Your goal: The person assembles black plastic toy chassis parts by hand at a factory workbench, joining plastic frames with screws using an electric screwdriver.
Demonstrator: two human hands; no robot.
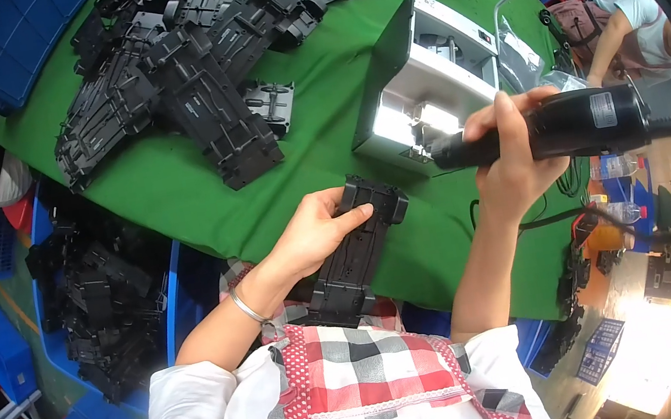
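My left hand grips a long black plastic chassis near its far end, thumb lying on top. The chassis rests at the table's near edge and reaches back toward my apron. In my right hand is a black electric screwdriver, held sideways with its narrow end pointing left and its cable on the right. That narrow end is in front of a white, open-fronted machine, perhaps a screw feeder; whether it touches is not clear. A shiny metal mechanism sits low in the machine's front.
Several black chassis lie piled on the green cloth at the far left. A blue crate of black parts stands below on the left. Blue bins line the back. A person is at the far right.
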